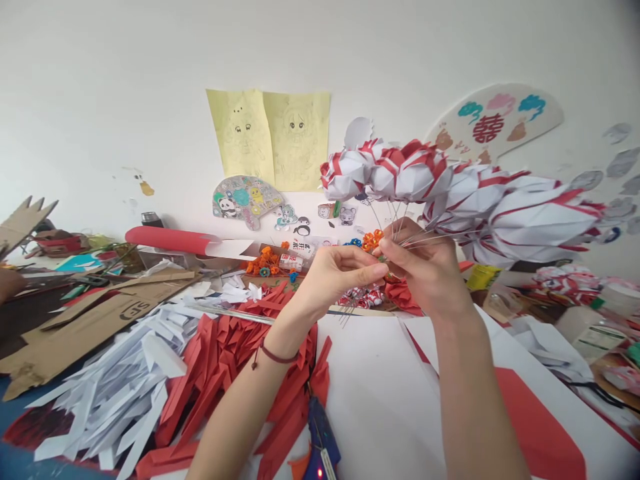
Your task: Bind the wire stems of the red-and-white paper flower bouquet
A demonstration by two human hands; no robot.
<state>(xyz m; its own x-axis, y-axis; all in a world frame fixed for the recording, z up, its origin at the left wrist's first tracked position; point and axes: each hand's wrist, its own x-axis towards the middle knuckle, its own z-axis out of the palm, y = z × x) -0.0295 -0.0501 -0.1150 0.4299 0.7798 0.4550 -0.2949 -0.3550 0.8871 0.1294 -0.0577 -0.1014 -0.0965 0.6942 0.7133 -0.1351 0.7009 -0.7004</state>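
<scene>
Nearest, a blue glue gun lies at the front edge of the tabletop, which is covered in smooth white sheets. Just left of it sprawl heaps of folded paper strips — red ones creased into sharp points, white ones fanned out beyond them — with flat brown cardboard further left. Above the sheets both hands meet: the left hand is closed in a pinch, fingertips pressed against the right hand, which is clenched around a bundle of thin metal wire stems. The stems rise to a cluster of folded paper flowers, faceted, white with red edges, held up and leaning right. Behind the hands sit small orange paper blossoms and a red paper roll. Farthest back, the pale wall carries two yellow sketch sheets and a fan-shaped cutout bearing a red character.
</scene>
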